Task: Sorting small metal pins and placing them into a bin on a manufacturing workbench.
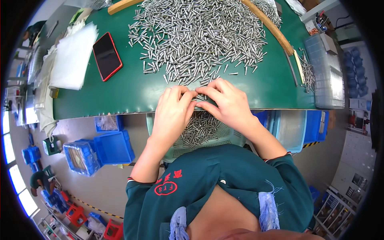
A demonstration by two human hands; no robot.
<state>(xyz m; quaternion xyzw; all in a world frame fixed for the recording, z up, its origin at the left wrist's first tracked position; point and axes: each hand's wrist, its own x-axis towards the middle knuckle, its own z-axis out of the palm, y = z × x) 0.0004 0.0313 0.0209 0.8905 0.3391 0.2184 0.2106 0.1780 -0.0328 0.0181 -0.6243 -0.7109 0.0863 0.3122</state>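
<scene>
A broad heap of small silvery metal pins (204, 36), each tapered or stepped, covers the far middle of the green table (120, 94). At the near edge, my left hand (171, 110) and my right hand (229, 104) meet with fingertips almost touching. Their fingers are bent and pinched over a few of the pins (203, 97), which partly show between the right thumb and forefinger. What the left fingertips press on is mostly hidden. Directly below the hands, a pale green perforated basket (236, 138) holds many more pins.
A red-edged phone (107, 57) and white sheets (74, 56) lie on the left. Wooden bars (272, 28) flank the heap. Clear plastic boxes (326, 72) stand at the right edge. Blue bins (114, 147) sit on the floor, and a person (40, 180) is far left.
</scene>
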